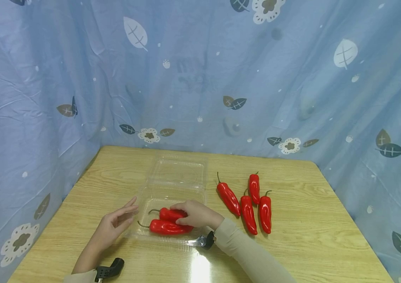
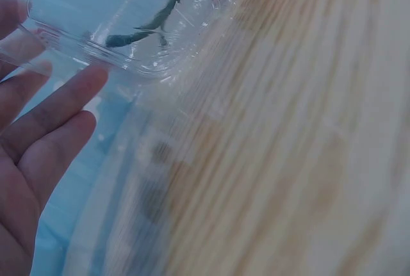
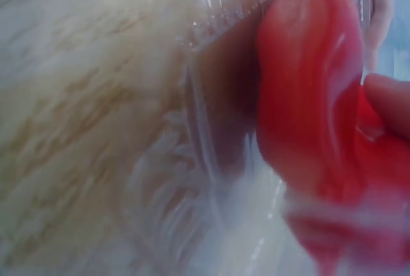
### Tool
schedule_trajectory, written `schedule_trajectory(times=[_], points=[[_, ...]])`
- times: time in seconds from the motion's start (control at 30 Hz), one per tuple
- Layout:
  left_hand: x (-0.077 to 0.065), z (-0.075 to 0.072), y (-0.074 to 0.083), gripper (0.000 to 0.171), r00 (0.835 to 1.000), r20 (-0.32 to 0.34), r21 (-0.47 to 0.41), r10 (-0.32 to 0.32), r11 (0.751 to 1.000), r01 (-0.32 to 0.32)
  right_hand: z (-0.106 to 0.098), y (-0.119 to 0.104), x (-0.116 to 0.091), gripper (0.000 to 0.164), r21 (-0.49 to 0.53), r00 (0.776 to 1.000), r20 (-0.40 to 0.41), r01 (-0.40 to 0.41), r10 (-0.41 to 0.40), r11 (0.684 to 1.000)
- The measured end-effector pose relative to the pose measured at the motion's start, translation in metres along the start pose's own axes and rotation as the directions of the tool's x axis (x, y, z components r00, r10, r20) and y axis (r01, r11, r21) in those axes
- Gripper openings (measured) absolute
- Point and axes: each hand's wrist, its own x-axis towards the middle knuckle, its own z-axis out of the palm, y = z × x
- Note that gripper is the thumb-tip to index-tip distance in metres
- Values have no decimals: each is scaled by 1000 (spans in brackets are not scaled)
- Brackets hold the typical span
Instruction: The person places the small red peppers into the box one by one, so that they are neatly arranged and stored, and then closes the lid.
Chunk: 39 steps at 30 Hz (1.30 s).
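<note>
A clear plastic clamshell box [image 1: 140, 196] lies unfolded on the table, its lid [image 1: 177, 173] laid back. Inside the near half are two glossy red chili peppers side by side, stems pointing left. My right hand [image 1: 195, 214] reaches over from the right and grips the farther chili pepper [image 1: 165, 214], fingers on its far side and thumb on its near side. The nearer chili pepper [image 1: 166, 227] lies just below that hand; the right wrist view shows this pepper [image 3: 311, 84] up close. At the box's left edge, my left hand [image 1: 113, 224] is held with fingers extended, nothing in it.
Right of the box lie several more red chili peppers [image 1: 229, 198] on the wooden table [image 1: 303, 220], a few close together. A blue patterned curtain [image 1: 200, 78] hangs behind and along the sides. Each wrist carries a black camera mount [image 1: 110, 269].
</note>
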Motion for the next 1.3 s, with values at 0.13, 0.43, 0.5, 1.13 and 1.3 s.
schedule_trajectory(times=[0.13, 0.43, 0.5, 1.13, 1.3], points=[[-1, 0, -1, 34, 1000, -6, 2, -17, 1000, 17, 1, -1, 0, 47, -11, 1000, 13, 7, -7, 1000], [-1, 0, -2, 33, 999, -12, 13, -52, 999, 52, 3, -1, 0, 50, -40, 1000, 18, -15, 16, 999], [-1, 0, -1, 34, 998, -10, 12, -56, 998, 56, 3, -1, 0, 51, -45, 1000, 16, -16, 17, 999], [0, -2, 1, 35, 999, 15, 12, -44, 999, 44, 1, 2, 0, 58, 6, 999, -54, 2, -1, 1000], [0, -1, 0, 35, 999, 11, 0, -38, 999, 38, 0, 2, -2, 56, 83, 996, -88, 8, 0, 997]])
